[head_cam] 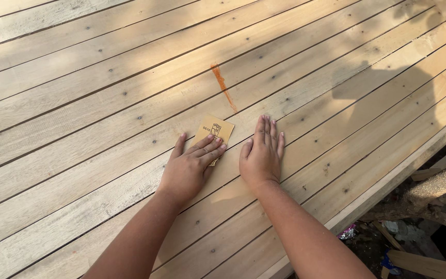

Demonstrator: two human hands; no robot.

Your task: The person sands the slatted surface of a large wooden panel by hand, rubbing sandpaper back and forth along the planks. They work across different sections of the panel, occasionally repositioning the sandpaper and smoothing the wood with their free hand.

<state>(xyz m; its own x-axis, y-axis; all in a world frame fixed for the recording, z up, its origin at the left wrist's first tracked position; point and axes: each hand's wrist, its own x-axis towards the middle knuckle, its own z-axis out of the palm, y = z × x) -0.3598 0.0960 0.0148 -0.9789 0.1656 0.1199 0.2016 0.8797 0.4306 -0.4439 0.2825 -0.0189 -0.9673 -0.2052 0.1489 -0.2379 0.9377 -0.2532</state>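
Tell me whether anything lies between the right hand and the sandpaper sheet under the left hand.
Nothing visible does. The right hand lies flat on the wooden planks, beside the left hand, whose fingers press the tan sandpaper sheet. Only bare wood shows in the gap between them; the orange streak lies farther up the boards.

Warm sunlight, soft shadows upper right, sharp focus
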